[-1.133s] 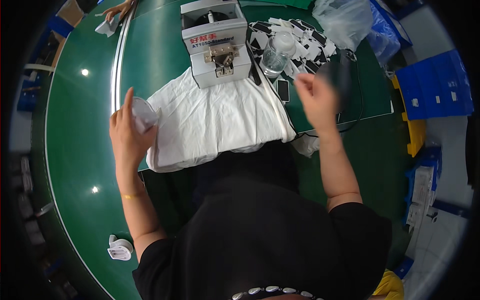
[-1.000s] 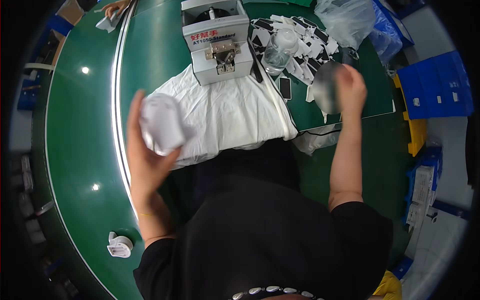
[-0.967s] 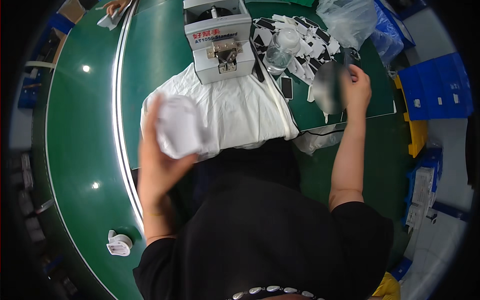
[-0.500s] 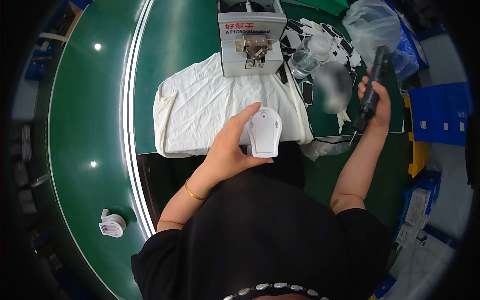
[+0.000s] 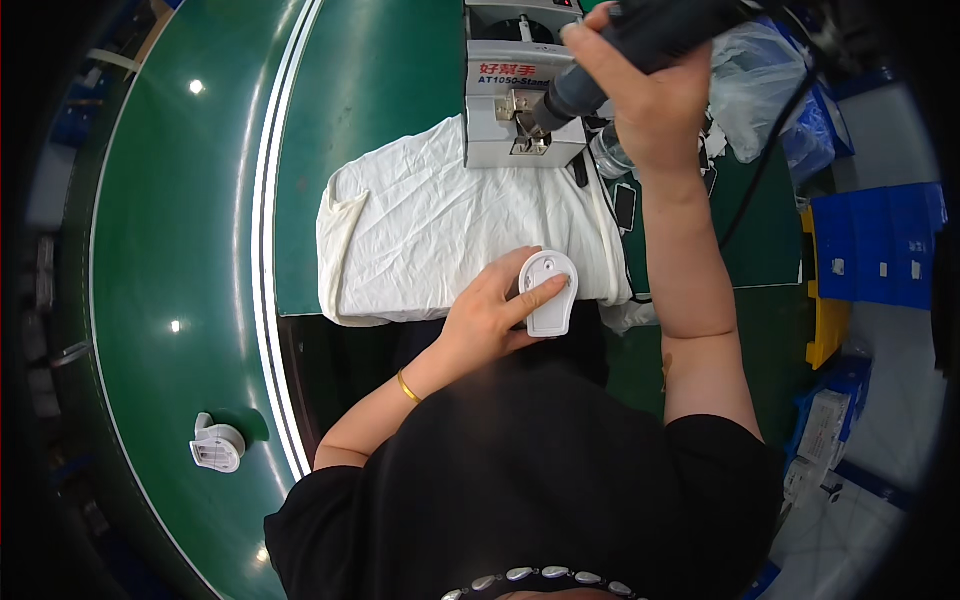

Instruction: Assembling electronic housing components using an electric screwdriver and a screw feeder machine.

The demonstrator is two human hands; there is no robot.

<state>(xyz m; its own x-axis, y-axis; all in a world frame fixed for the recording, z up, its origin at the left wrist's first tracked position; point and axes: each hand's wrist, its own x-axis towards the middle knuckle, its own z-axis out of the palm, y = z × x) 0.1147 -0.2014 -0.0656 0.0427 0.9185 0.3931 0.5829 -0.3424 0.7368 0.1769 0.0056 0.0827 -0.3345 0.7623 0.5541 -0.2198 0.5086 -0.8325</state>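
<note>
My left hand [image 5: 487,315] holds a white plastic housing [image 5: 547,319] with a rounded top and a recessed face, just in front of the cloth's near edge. The thumb lies across the recess. Raised on the right, my right hand [image 5: 660,115] is wrapped round a black electric screwdriver [image 5: 582,92]. Its nose reaches down to the metal bracket [image 5: 515,107] on the front of a light grey screw feeder [image 5: 487,150]. Whether a screw is on the bit cannot be seen.
A white cloth [image 5: 430,220] covers part of the green table under the feeder. Another white plastic part [image 5: 218,446] lies on the green conveyor at left. A clear bottle [image 5: 608,155], a plastic bag [image 5: 752,90] and blue bins [image 5: 875,245] are to the right. The screwdriver's cord [image 5: 765,165] hangs beside my right forearm.
My right hand has swung left and up with the screwdriver, from the right side to the screw feeder. My left thumb has moved from the housing's edge onto its recessed face.
</note>
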